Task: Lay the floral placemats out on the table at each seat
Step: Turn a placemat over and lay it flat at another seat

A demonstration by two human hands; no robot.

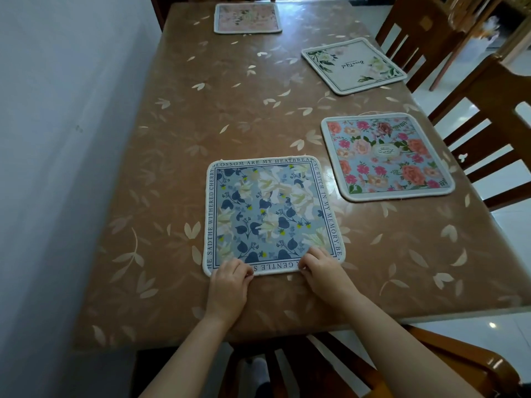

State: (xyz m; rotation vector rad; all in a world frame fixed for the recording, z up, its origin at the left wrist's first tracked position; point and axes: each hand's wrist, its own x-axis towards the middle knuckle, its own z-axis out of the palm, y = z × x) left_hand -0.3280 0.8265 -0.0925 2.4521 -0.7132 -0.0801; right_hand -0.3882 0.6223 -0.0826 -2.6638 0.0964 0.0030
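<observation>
A blue floral placemat [270, 214] with a lettered border lies flat near the table's front edge. My left hand [230, 285] pinches its near edge at the left corner. My right hand [324, 271] grips the same edge near the right corner, fingers curled over it. A pink-rose placemat [386, 156] lies at the right side. Farther back on the right lies a white placemat [353, 64] with green leaves. A faded pink placemat [247, 18] lies at the far end.
The brown table [201, 116] wears a leaf-patterned cover and stands against a white wall [57, 139] on the left. Wooden chairs [474, 133] line the right side, and another chair [431, 357] sits at the near end below my arms.
</observation>
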